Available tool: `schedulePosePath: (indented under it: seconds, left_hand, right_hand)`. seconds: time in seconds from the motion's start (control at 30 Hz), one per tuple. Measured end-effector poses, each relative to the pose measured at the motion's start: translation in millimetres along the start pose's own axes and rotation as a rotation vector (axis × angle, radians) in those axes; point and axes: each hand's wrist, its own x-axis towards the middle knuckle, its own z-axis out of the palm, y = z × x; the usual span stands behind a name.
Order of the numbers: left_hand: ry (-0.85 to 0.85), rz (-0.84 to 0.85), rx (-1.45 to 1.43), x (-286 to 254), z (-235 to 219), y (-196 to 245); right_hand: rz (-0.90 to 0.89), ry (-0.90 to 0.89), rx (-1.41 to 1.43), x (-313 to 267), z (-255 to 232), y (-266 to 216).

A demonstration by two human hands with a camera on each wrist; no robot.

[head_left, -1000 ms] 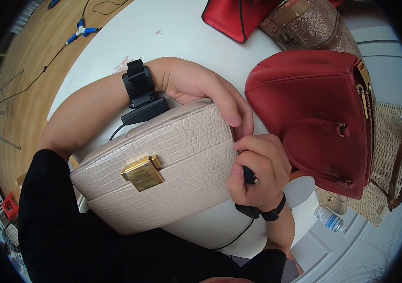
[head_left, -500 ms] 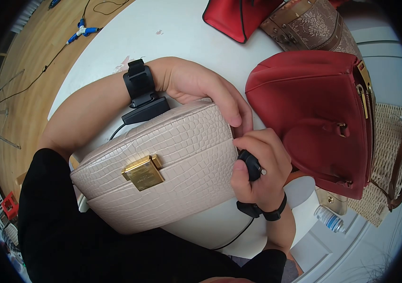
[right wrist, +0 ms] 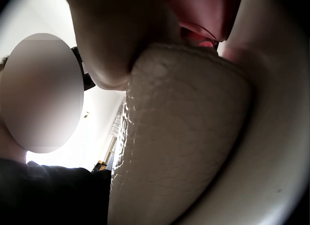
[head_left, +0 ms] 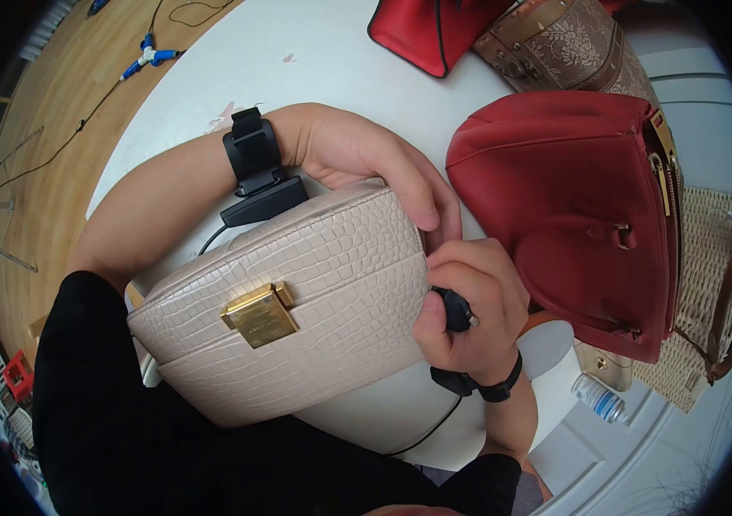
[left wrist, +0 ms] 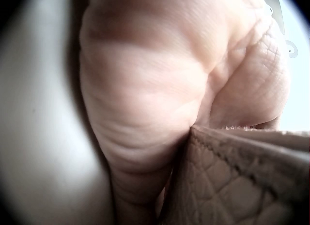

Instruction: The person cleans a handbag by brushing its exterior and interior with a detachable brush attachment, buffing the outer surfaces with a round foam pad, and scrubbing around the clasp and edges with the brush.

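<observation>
A pale pink crocodile-embossed handbag with a gold clasp lies tilted at the table's near side, against the person's body. My left hand reaches round its far side and holds the right-hand end, thumb bent over the edge. The left wrist view shows the palm against the stitched edge of the bag. In my curled right hand is a small black rounded tool with a metal tip, held right at that same end. The right wrist view shows the bag's end panel; the tool is hidden there.
A dark red handbag stands close to the right. Behind it are a bright red bag and a brown floral bag. A woven straw bag and a small can lie farther right. The white table curves leftward.
My right hand shifts slightly at the bag's end, and the black tool turns within its fingers, showing more than one second ago. The left hand and the bag stay put.
</observation>
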Motion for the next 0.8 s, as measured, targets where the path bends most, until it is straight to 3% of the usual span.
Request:
schedulePosePath:
  seconds: [0.8]
  left_hand:
    - [0.000,0.011,0.042,-1.1,2.0,2.4]
  right_hand:
    - [-0.030,-0.003,-0.028,-0.8,0.7,-0.3]
